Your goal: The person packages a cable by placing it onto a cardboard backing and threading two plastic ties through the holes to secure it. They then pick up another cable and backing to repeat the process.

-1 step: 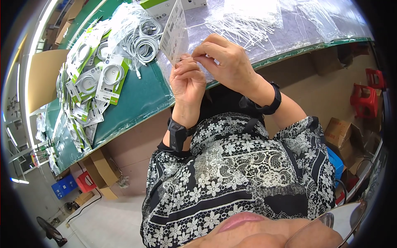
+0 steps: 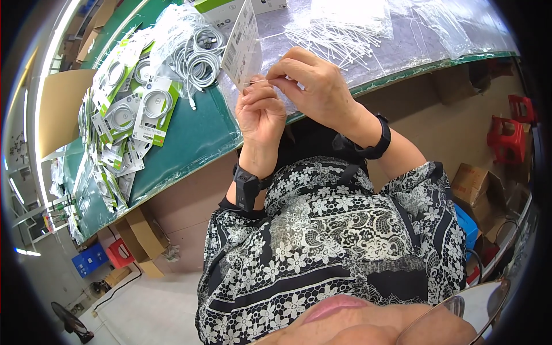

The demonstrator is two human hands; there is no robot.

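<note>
My left hand (image 2: 261, 118) is closed at the lower edge of a printed packaging card (image 2: 241, 49), which stands nearly upright and is seen at a slant. Close beside it, my right hand (image 2: 313, 80) pinches a thin white cable tie, mostly hidden by the fingers, at the card's lower corner. The fingertips of both hands almost meet there. On the bench beyond my right hand lies a loose heap of white cable ties (image 2: 336, 43). Coiled grey cables (image 2: 202, 66) rest left of the card, partly in clear plastic.
Several carded cables (image 2: 152, 109) with green-and-white backing are piled on the green bench mat (image 2: 190, 144) at left. A green-and-white box (image 2: 267, 6) stands at the far edge, and clear plastic bags (image 2: 445, 29) lie far right. Red stools (image 2: 506, 141) and cardboard boxes (image 2: 474, 187) stand on the floor.
</note>
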